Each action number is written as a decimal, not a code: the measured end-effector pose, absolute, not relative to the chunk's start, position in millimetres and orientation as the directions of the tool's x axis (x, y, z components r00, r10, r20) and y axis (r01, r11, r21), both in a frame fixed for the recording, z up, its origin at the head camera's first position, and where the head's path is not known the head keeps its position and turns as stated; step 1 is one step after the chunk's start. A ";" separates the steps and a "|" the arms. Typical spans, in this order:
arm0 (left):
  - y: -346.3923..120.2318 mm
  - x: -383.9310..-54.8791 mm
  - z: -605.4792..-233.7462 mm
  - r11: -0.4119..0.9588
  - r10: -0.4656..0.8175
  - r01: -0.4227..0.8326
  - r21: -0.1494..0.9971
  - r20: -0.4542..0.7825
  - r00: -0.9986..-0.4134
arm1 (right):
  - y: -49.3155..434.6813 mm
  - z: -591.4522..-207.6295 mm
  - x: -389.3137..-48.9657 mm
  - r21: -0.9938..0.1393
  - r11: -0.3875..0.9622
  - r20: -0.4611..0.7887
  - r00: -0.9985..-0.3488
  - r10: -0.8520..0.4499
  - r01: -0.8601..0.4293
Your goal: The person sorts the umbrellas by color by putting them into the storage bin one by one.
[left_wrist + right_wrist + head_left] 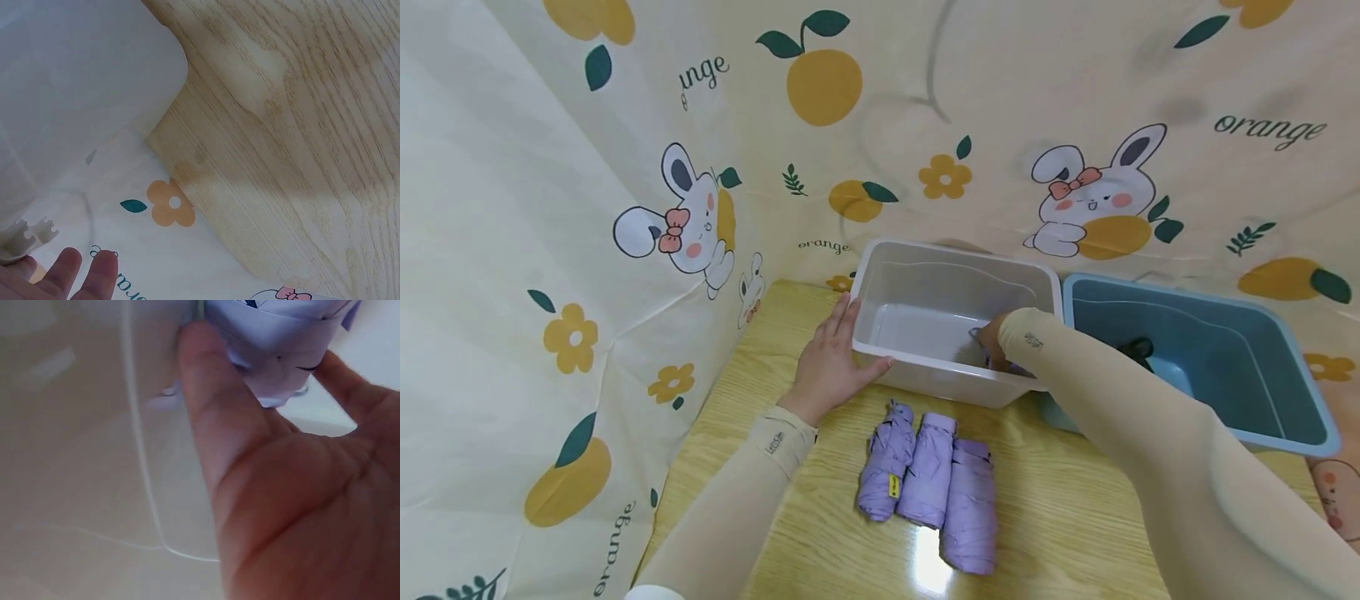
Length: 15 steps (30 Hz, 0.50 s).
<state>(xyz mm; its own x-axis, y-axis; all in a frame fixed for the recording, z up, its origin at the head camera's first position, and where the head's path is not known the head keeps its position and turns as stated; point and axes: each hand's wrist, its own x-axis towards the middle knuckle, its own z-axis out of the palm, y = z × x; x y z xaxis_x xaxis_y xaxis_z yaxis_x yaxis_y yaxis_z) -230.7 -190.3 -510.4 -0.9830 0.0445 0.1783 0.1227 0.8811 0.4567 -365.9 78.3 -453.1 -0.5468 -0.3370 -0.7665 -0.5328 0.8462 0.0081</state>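
Observation:
Inside the white plastic bin [955,371], my right hand [996,342] reaches down near the right end. Thumb and fingers go round a purple folded umbrella [275,350]; in the head view the bin wall and my wrist mostly hide it. My left hand [831,367] touches the bin's left front corner, fingers extended along its side and thumb spread over the front rim. In front of the bin, three purple folded umbrellas lie side by side on the table: a left one [887,467] with a yellow tag, a middle one [928,471] and a right one [970,508].
A blue bin [1195,308] stands right of the white one, with a dark object [1138,350] inside, partly behind my right forearm. Behind the bins rises a patterned cloth [895,83], which also covers the left side. The table [820,533] has a wood-grain top.

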 end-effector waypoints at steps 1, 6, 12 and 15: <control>-190.1 -230.4 -509.9 0.880 0.045 0.123 0.459 0.177 -0.983 | 75.7 -449.2 -363.2 0.011 0.854 -0.779 -0.540 -0.320 -0.521; -189.1 -229.4 -508.9 0.878 0.048 0.125 0.461 0.175 -0.983 | 65.3 -433.5 -351.5 0.040 0.831 -0.815 -0.499 -0.294 -0.555; -189.3 -229.4 -508.4 0.880 0.045 0.120 0.460 0.170 -0.984 | 64.6 -427.8 -348.3 0.001 0.768 -0.824 -0.436 -0.363 -0.640; -190.0 -229.7 -508.8 0.883 0.045 0.119 0.453 0.170 -0.984 | 68.1 -428.9 -351.2 0.006 0.773 -0.823 -0.442 -0.356 -0.635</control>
<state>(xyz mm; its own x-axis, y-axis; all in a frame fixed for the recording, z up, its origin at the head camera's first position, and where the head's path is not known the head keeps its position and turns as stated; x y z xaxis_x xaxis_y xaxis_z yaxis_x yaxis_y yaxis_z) -229.7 -190.0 -508.8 -0.9844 0.0449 0.1703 0.1187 0.8834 0.4533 -351.2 68.1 -428.9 -0.4421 -0.3565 -0.8231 -0.6349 0.7725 0.0065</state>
